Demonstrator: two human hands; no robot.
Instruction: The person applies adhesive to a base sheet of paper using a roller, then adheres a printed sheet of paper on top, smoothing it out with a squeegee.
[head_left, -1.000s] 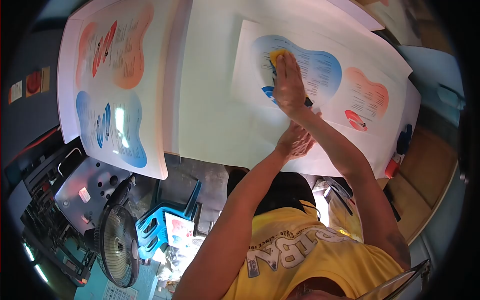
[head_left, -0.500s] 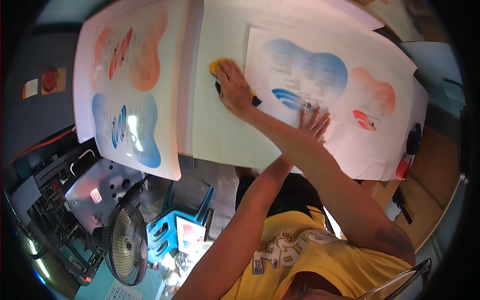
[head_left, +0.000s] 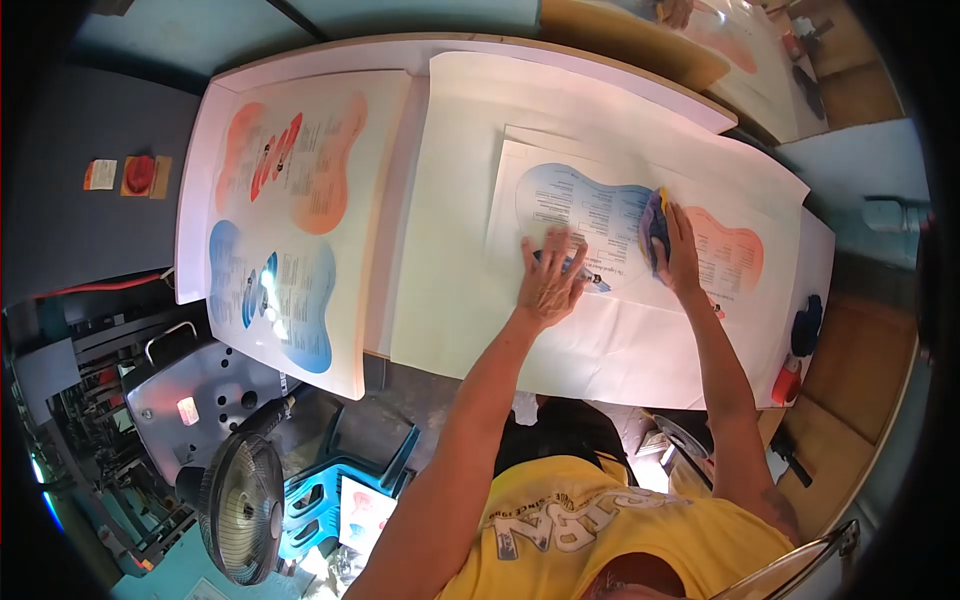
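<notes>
My right hand (head_left: 681, 250) grips a bunched purple and yellow cloth (head_left: 654, 230), pressed on a printed sheet at the right end of its blue shape. Flat on the same sheet lies my left hand (head_left: 552, 278), fingers spread, partly covering the small dark blue emblem. The printed sheet (head_left: 508, 190) carries a blue rounded shape and an orange one with lines of text. It rests on a larger blank white sheet (head_left: 450, 300) that covers the table.
To the left is a sloping panel (head_left: 390, 130) bearing a similar orange and blue print. A black fan (head_left: 242, 508) and a blue plastic stool (head_left: 310, 505) stand below. A red-and-white object (head_left: 787, 380) sits at the table's right edge, beside a dark blue item (head_left: 806, 325).
My right hand has carried the cloth from the blank area left of the print rightward across it. My left hand has shifted left on the sheet, and my arms are uncrossed.
</notes>
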